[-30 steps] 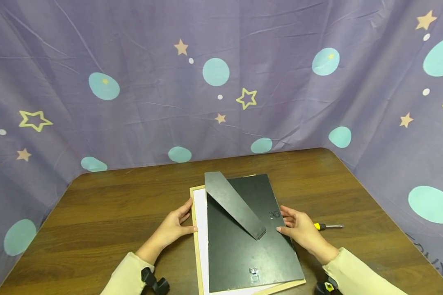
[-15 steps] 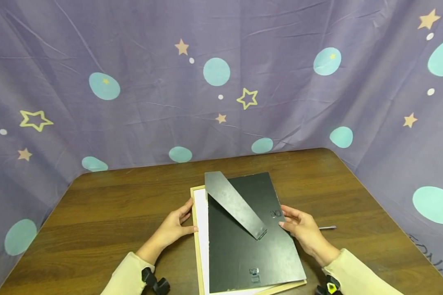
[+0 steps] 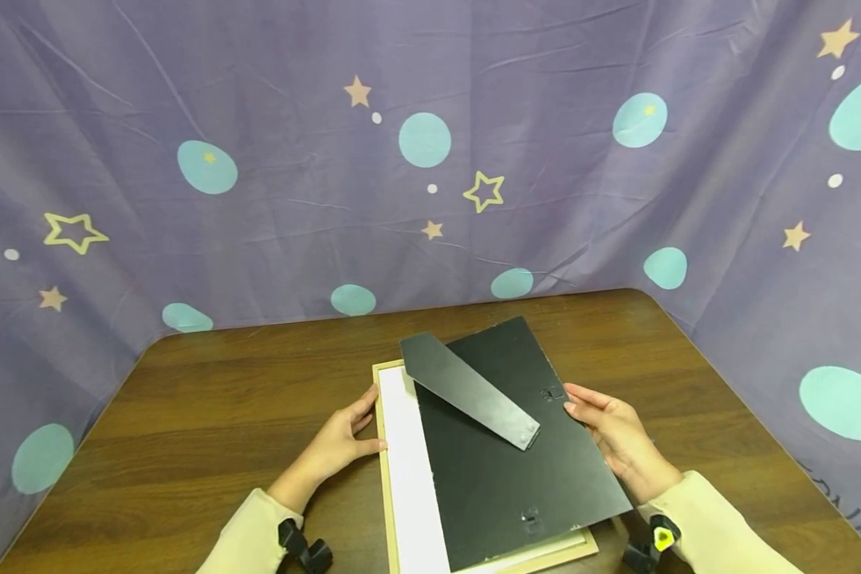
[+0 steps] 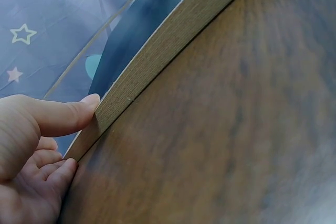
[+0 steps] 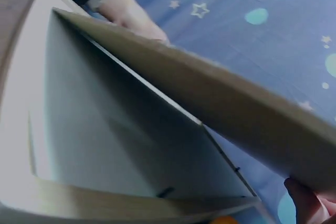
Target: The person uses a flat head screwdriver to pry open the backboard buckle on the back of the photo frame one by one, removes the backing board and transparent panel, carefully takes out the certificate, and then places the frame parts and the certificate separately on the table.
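A light wooden picture frame [image 3: 387, 498] lies face down on the table with a white sheet [image 3: 416, 486] inside it. My left hand [image 3: 337, 442] holds its left side, thumb [image 4: 79, 115] on the top edge and fingertips low against the outer side. Between thumb and fingers, my right hand [image 3: 620, 438] pinches the right edge of the black backing board [image 3: 473, 486]. That board is tilted, its right side raised off the frame; its brown underside shows in the right wrist view. A dark stand leg [image 3: 466, 391] sticks up from the board.
The brown wooden table [image 3: 244, 406] extends around the frame. A purple curtain [image 3: 294, 199] with stars and spots hangs behind and beside it. An orange round end [image 5: 224, 220] shows beyond the frame, its kind unclear. Both wrists carry black camera mounts [image 3: 304, 546].
My right hand has raised the backing board's right side and shifted it rightward, uncovering more white sheet. The left hand stays on the frame. The screwdriver at right has become hidden behind the right hand.
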Demonstrator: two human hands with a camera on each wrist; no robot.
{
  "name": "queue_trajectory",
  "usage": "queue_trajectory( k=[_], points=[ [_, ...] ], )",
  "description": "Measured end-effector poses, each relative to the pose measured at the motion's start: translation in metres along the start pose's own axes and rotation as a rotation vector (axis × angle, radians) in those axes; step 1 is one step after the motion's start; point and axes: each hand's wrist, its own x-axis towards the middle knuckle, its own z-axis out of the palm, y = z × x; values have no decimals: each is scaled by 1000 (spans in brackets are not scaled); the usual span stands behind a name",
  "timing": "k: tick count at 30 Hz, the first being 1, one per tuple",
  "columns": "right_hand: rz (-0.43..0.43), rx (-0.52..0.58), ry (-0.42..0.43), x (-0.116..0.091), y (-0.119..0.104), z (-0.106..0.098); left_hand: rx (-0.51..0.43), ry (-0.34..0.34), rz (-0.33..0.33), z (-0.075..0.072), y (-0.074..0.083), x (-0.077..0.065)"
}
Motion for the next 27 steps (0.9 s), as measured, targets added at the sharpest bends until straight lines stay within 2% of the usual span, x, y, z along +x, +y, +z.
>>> queue_trajectory(
  k=[5, 7, 10, 14, 16, 27],
  points=[
    [98, 144, -62, 4, -13, -15, 0, -1, 2, 0, -1, 1],
    [95, 173, -78, 7, -18, -23, -2, -4, -1, 0, -1, 1],
    [51, 130, -70, 13, -27, -36, -9, -7, -3, 0, -1, 0],
    [1, 1, -40, 20, -42, -57, -6, -9, -13, 0, 0, 0],
    [5, -27, -22, 24, -49, -66, -2, -11, -19, 0, 1, 0],
    [-11, -16, -16, 49, -71, -106, 18, -11, -27, 0, 0, 1]
  ],
)
